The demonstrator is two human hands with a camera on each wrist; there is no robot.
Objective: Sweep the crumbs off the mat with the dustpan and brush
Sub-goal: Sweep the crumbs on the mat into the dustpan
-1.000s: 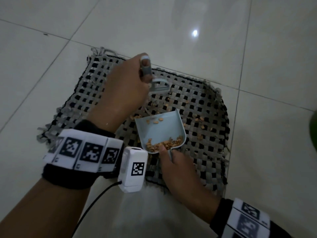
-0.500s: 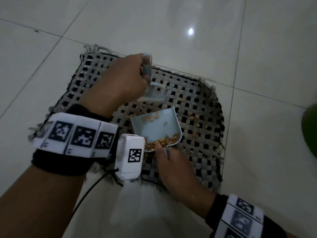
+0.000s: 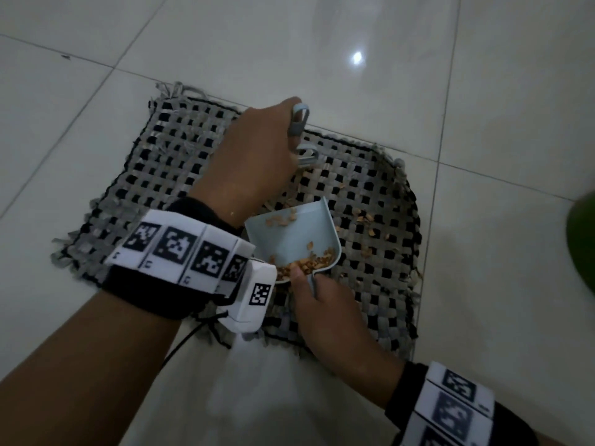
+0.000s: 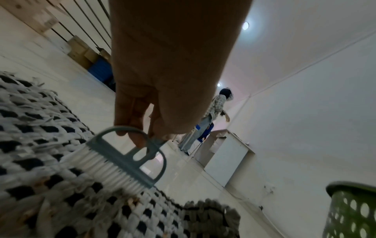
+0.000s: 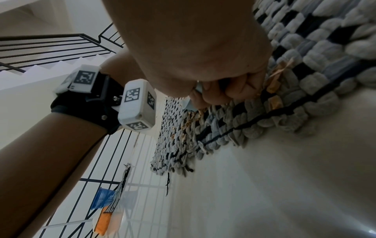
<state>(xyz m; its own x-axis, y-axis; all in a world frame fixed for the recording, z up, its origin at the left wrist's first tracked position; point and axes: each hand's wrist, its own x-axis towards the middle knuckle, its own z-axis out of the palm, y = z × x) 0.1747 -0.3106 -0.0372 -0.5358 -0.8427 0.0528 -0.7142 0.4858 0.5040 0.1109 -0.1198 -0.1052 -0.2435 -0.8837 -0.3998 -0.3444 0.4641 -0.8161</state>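
curled around the grey handle of the brush (image 4: 130, 158), the left hand (image 3: 257, 162) grips it from above, fingers (image 4: 134, 128) hooked through the arched frame near the handle's base, with the white bristles pointing down onto the woven black-and-grey mat (image 3: 167, 162) close to its far edge. the right hand (image 3: 325, 313) pinches the short handle of the pale blue dustpan (image 3: 289, 236), thumb on top by the pan's rear wall and the other fingers folded underneath, as the right wrist view shows (image 5: 221, 91). the dustpan sits on the mat about midway across, toward the near edge, its open lip facing the brush and its rear raised a little. crumbs (image 3: 309, 263) are heaped against the rear wall of the pan, a few more lie just inside its lip, and loose ones are scattered on the mat between lip and bristles and out toward the right edge (image 3: 367, 226). compared with half a second ago, the brush has pulled back from the pan's lip toward the mat's far edge, so a strip of crumb-strewn weave shows between them, while the pan and the right hand's hold look unchanged and the pile inside looks about the same. the mat lies on pale floor tiles (image 3: 499, 284). a green perforated basket (image 4: 354, 211) stands on the floor off the mat's right side, and another person (image 4: 211, 119) stands far across the room.
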